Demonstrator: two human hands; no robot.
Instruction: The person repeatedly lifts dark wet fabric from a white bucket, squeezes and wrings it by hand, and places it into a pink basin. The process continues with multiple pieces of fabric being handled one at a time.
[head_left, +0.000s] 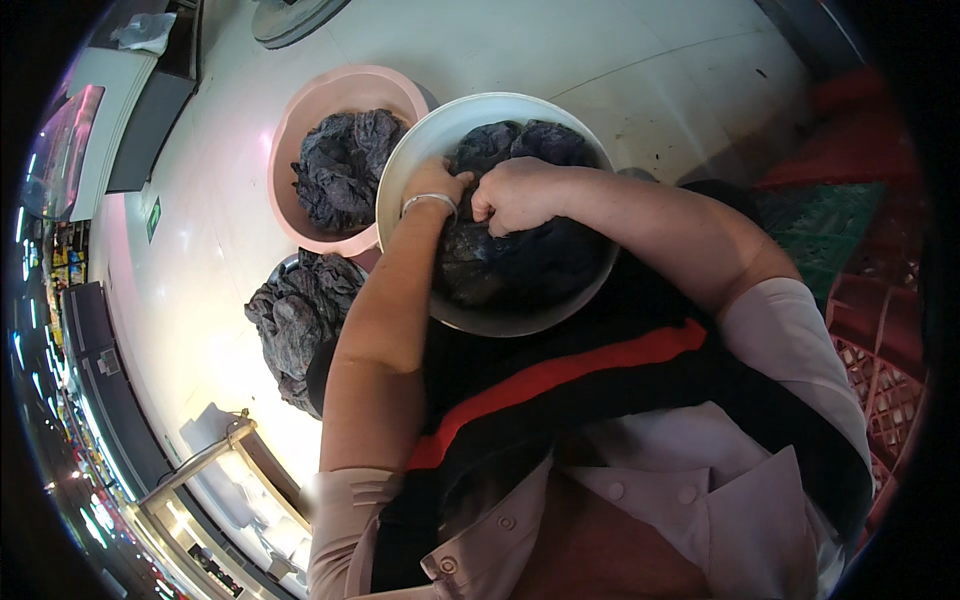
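A round white basin (409, 120) stands before me, close against my black apron with its red band. Inside it is a mass of dark, wet, wrinkled sheet-like material (517, 270); whether it is cloth or tripe I cannot tell. My right hand (517, 196) is curled into a fist over the middle of the mass, gripping a fold. Beside it, near the basin's left wall, my left hand (437, 181) holds the same mass, thumb towards the right hand. Its other fingertips are largely hidden. A pale bangle (431, 198) circles the left wrist.
Left of the white basin, a pink basin (283, 161) holds similar dark material (349, 165). Nearer me, another heap (300, 322) fills a mostly hidden container. Red plastic crates (877, 360) stand at the right, and a lit glass-sided case (255, 495) is at lower left.
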